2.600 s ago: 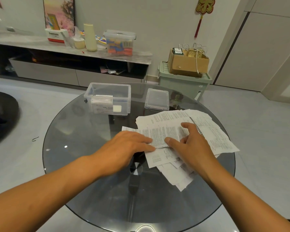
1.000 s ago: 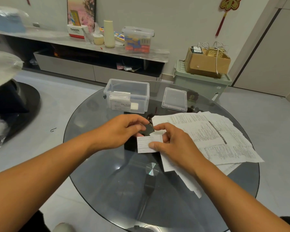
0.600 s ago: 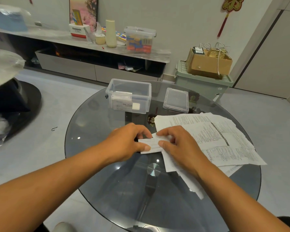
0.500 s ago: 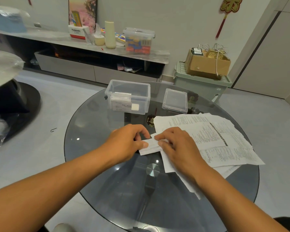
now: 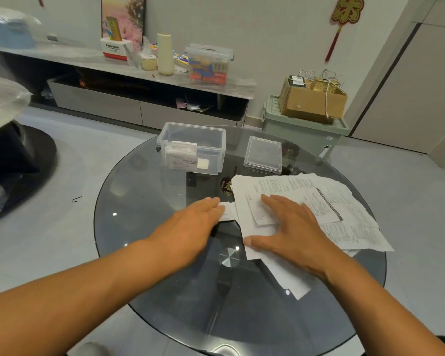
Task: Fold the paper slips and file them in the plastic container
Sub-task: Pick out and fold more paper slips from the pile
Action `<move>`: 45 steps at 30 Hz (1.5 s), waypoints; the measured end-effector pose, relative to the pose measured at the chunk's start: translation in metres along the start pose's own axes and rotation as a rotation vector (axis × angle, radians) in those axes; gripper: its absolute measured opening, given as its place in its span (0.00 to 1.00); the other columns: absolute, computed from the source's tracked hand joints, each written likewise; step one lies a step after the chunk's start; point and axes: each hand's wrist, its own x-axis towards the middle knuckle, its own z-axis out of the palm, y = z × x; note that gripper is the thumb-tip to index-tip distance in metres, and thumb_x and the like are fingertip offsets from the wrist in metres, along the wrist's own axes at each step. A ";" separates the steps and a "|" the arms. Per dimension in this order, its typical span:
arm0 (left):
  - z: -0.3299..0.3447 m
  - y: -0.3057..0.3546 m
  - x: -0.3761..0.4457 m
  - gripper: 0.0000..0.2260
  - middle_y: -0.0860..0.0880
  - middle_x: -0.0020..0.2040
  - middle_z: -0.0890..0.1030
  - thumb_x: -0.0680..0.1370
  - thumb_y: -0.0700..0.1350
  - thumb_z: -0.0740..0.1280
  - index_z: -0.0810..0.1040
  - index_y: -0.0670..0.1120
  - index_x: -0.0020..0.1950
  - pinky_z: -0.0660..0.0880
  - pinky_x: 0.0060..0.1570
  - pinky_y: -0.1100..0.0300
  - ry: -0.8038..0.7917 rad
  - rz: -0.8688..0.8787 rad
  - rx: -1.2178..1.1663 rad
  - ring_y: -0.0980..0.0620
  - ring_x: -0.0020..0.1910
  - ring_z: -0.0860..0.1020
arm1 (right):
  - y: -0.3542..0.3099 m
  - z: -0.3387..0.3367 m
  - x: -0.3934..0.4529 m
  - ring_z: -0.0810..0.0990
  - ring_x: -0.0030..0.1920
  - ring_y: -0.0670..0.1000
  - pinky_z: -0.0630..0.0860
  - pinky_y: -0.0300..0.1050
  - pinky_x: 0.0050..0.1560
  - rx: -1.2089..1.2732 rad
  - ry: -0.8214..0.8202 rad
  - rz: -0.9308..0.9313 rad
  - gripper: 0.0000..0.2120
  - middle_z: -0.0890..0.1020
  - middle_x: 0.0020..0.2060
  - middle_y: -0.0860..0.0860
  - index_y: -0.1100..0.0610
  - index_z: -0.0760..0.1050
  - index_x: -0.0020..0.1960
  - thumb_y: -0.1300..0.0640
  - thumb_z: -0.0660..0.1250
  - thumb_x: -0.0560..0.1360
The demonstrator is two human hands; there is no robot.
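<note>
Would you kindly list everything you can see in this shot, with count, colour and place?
glass table: one, dark grey, round, centre
plastic container: one, clear, open, far side of table, folded slips inside
lid: one, clear, right of the container
paper slips: loose pile, white, printed, right side of table
folded slip: one, white, under left fingertips
cabinet: one, grey, low, along the wall
lidded box: one, clear, colourful contents, on cabinet
tall bottle: one, cream, on cabinet
storage bin: one, pale green, on floor by wall
cardboard box: one, brown, on the bin
wall ornament: one, red and gold
left hand: flat, pressing the folded slip
right hand: flat, spread on the pile
</note>
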 end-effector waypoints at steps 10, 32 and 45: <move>-0.028 -0.061 0.011 0.09 0.47 0.55 0.79 0.82 0.38 0.58 0.76 0.47 0.56 0.77 0.50 0.48 0.142 -0.267 0.075 0.41 0.52 0.79 | 0.013 0.022 -0.005 0.59 0.79 0.48 0.45 0.49 0.82 0.063 0.187 -0.048 0.20 0.66 0.78 0.46 0.46 0.67 0.78 0.48 0.52 0.87; -0.044 -0.005 -0.014 0.41 0.69 0.65 0.76 0.75 0.45 0.76 0.56 0.70 0.78 0.69 0.64 0.70 -0.261 0.058 -0.641 0.70 0.66 0.72 | 0.010 0.010 -0.021 0.85 0.46 0.44 0.82 0.52 0.53 0.597 0.079 -0.059 0.04 0.87 0.45 0.40 0.41 0.84 0.52 0.50 0.72 0.79; -0.011 0.015 0.010 0.33 0.60 0.67 0.68 0.76 0.62 0.71 0.60 0.65 0.77 0.75 0.60 0.55 0.103 0.020 -0.294 0.61 0.56 0.71 | 0.011 0.023 -0.010 0.80 0.44 0.46 0.78 0.50 0.48 0.449 0.305 0.146 0.31 0.79 0.43 0.45 0.37 0.62 0.72 0.50 0.74 0.76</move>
